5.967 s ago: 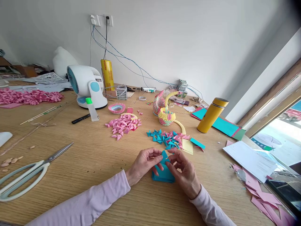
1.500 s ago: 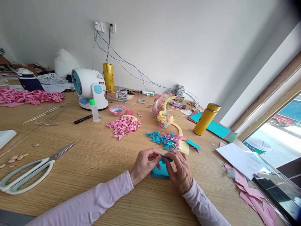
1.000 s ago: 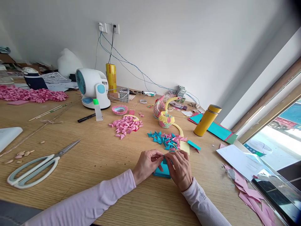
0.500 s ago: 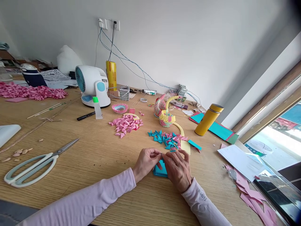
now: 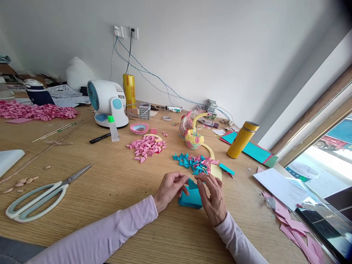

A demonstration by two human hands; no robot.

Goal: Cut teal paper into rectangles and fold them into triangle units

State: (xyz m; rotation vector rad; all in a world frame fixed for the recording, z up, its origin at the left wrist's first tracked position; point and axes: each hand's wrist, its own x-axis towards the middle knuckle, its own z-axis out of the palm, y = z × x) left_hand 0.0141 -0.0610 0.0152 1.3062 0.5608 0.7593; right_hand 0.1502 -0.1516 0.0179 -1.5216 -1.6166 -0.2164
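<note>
My left hand (image 5: 169,187) and my right hand (image 5: 211,196) meet over a small stack of teal paper sheets (image 5: 191,198) on the wooden table (image 5: 115,183). Between the fingertips of both hands is a small folded teal paper piece (image 5: 192,183), pinched from either side. Just beyond my hands lies a pile of folded teal and pink triangles (image 5: 195,163) with a yellow paper slip (image 5: 216,171) beside it. Further back is a heap of pink folded triangles (image 5: 146,145).
A modular paper swan (image 5: 190,129) stands behind the piles, with a yellow flask (image 5: 242,139) to its right. Large scissors (image 5: 41,194) lie at the left. A white desk fan (image 5: 106,103), a glue bottle (image 5: 113,129) and a black pen (image 5: 100,138) sit further back. Pink paper offcuts (image 5: 297,227) litter the right edge.
My right hand has lifted off the teal stack and its fingers have spread; the small folded teal piece now shows between both hands.
</note>
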